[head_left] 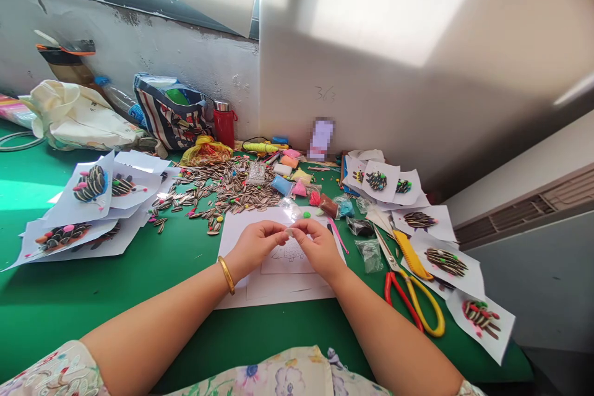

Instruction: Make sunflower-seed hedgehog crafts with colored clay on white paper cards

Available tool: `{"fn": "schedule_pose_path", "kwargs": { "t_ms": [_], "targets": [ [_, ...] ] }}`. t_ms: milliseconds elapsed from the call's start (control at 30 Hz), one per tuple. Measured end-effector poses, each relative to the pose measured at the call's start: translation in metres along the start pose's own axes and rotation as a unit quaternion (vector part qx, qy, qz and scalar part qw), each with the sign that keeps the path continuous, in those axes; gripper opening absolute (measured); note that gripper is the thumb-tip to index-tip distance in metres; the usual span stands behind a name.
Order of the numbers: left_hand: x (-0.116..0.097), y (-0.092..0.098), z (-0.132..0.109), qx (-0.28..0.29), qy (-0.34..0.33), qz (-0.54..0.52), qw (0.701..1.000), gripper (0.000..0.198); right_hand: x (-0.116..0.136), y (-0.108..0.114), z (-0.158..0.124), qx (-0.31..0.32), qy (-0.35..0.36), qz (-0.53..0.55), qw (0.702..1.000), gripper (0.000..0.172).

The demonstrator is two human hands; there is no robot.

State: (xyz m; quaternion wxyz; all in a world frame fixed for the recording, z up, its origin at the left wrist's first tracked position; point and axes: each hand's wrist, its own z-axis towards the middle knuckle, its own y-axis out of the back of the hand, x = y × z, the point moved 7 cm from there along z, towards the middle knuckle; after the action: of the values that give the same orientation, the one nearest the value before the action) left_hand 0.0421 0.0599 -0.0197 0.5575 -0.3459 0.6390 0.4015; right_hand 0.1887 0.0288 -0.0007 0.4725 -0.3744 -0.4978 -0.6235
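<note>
My left hand (pixel 257 247), with a gold bracelet (pixel 226 275) at its wrist, and my right hand (pixel 321 250) meet over a white sheet of paper (pixel 236 291). Both are closed in a pinch, fingertips together on a small pale piece (pixel 289 232), too small to identify. Below them a smaller sheet carries a line drawing (pixel 293 252), partly covered by the fingers. Just beyond the hands lie a clear plastic wrapper (pixel 290 209) and a small green lump (pixel 307 215). A pink stick (pixel 338 236) rests on the paper beside my right hand.
Sunflower seeds (pixel 232 182) spread behind the paper, beside coloured clay packs (pixel 282 185). Red-and-yellow scissors (pixel 408 288) and a yellow cutter (pixel 412 253) lie right. Seed-decorated cards stand in piles left (pixel 78 216) and right (pixel 445 260). A red flask (pixel 224 127) and bags stand behind.
</note>
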Motion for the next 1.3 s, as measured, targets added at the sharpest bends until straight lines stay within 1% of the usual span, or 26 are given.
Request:
{"fn": "schedule_pose_path", "kwargs": {
  "t_ms": [67, 167, 300, 433, 600, 700, 767, 833, 967, 1033, 1133, 1300],
  "targets": [
    [0.0, -0.001, 0.0, 0.004, 0.001, -0.014, 1.0, 0.038, -0.001, 0.002, 0.001, -0.009, -0.009, 0.004, 1.0, 0.018],
    [-0.002, 0.0, -0.001, -0.005, -0.001, -0.028, 1.0, 0.039, -0.002, 0.002, 0.001, -0.011, -0.013, 0.011, 1.0, 0.02],
    [-0.008, 0.001, -0.002, -0.012, -0.021, 0.011, 1.0, 0.031, -0.006, -0.001, 0.002, -0.001, -0.021, 0.022, 1.0, 0.019],
    [-0.011, 0.001, -0.002, -0.015, -0.034, 0.031, 0.999, 0.031, -0.01, 0.0, 0.003, -0.009, -0.032, 0.022, 0.999, 0.02],
    [-0.006, 0.001, 0.0, -0.012, -0.028, 0.018, 0.999, 0.037, -0.009, -0.001, 0.002, -0.005, -0.029, 0.028, 0.999, 0.019],
    [-0.006, 0.002, 0.0, -0.01, -0.028, 0.036, 0.999, 0.035, -0.006, -0.003, 0.0, 0.006, -0.021, 0.033, 0.999, 0.017],
    [-0.007, 0.003, 0.0, -0.012, -0.025, 0.03, 0.999, 0.034, -0.002, -0.001, -0.001, 0.006, -0.006, 0.021, 1.0, 0.017],
    [-0.008, 0.002, -0.001, -0.005, -0.013, -0.001, 1.0, 0.035, 0.004, 0.001, -0.001, 0.012, 0.027, -0.003, 1.0, 0.019],
    [-0.006, -0.004, -0.003, 0.036, 0.02, -0.055, 0.998, 0.037, 0.018, -0.002, -0.003, 0.052, 0.104, -0.049, 0.992, 0.034],
    [-0.004, -0.007, -0.004, 0.053, 0.033, -0.066, 0.996, 0.037, 0.02, -0.004, -0.003, 0.069, 0.115, -0.065, 0.989, 0.031],
    [-0.001, -0.01, -0.004, 0.064, 0.046, -0.084, 0.993, 0.036, 0.02, -0.007, -0.003, 0.08, 0.117, -0.084, 0.986, 0.025],
    [0.001, -0.012, -0.004, 0.07, 0.06, -0.125, 0.988, 0.033, 0.021, -0.006, -0.003, 0.065, 0.127, -0.089, 0.986, 0.024]
  ]
}}
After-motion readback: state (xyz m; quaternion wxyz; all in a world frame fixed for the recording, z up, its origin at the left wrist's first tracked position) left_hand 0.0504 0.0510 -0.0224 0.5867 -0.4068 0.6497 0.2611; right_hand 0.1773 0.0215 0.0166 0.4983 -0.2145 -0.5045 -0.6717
